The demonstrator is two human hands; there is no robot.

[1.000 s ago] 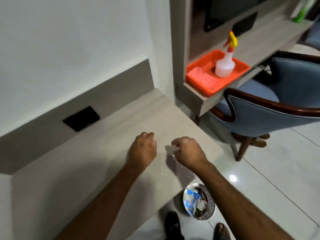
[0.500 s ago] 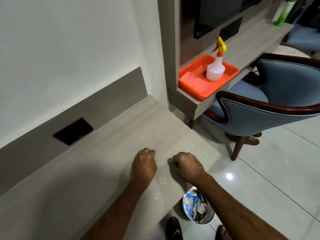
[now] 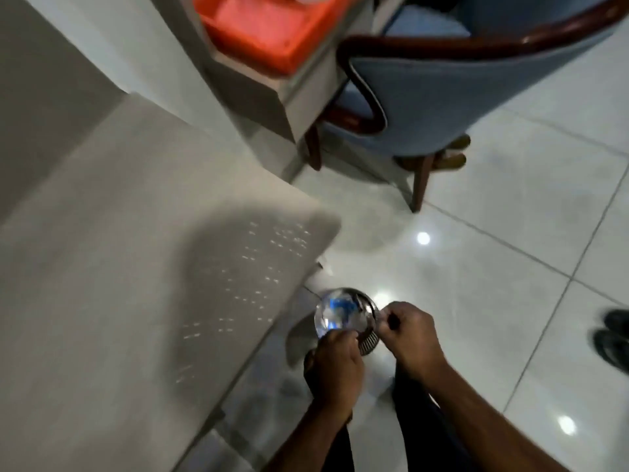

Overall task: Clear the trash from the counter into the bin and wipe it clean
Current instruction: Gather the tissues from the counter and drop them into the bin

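Bin (image 3: 343, 316) on the floor right of the bench (image 3: 136, 267) now sits under my hands, left (image 3: 335, 364) and right (image 3: 410, 338), both off the bench, curled; contents unclear, so trash goes in next.

Both arms reach down, left hand (image 3: 335, 364) and right hand (image 3: 410, 338) close together, fingers curled.

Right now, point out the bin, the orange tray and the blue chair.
bin (image 3: 340, 313): head view, inside of the shiny open top.
orange tray (image 3: 269, 25): head view, tray floor.
blue chair (image 3: 452, 97): head view, upholstered backrest.
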